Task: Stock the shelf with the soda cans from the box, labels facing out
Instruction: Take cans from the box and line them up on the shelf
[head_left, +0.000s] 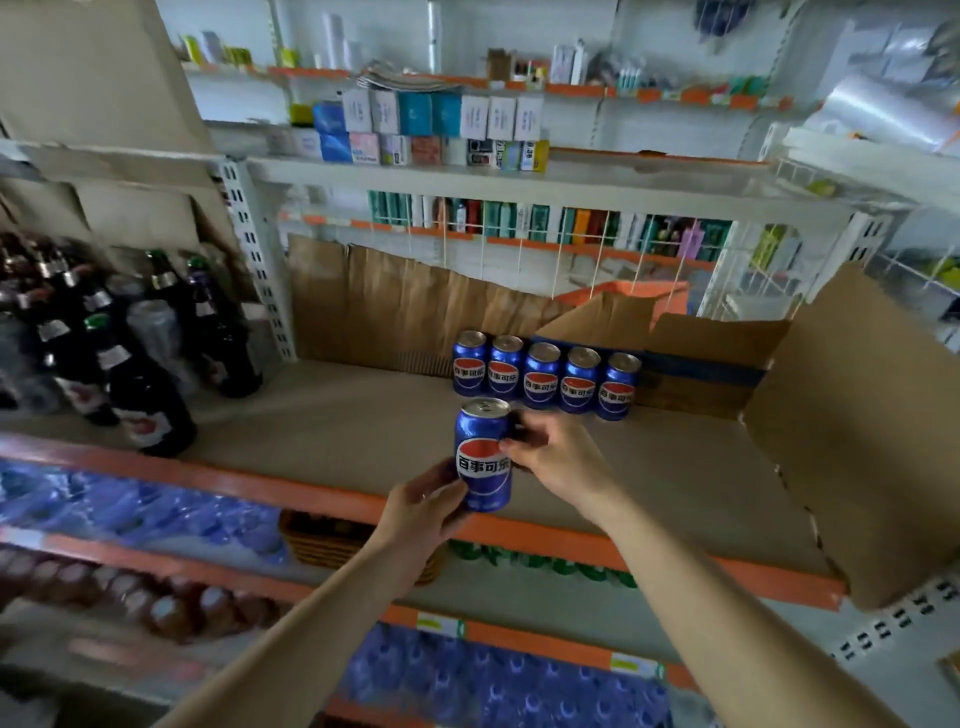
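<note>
A blue soda can (483, 454) with a red, white and blue label stands upright above the shelf's front, label toward me. My left hand (423, 506) grips its lower left side. My right hand (550, 457) pinches its upper right side. Behind it, several matching cans (543, 379) stand in a row on the shelf board (337, 415), labels facing out. An open cardboard box (727, 364) lies at the right of the shelf, its flaps spread; its inside is hidden.
Dark glass bottles (130, 364) crowd the shelf's left end. Brown cardboard (395, 312) lines the back. An orange shelf edge (291, 493) runs across the front, with packed bottles on lower shelves. Small boxed goods fill the shelves above.
</note>
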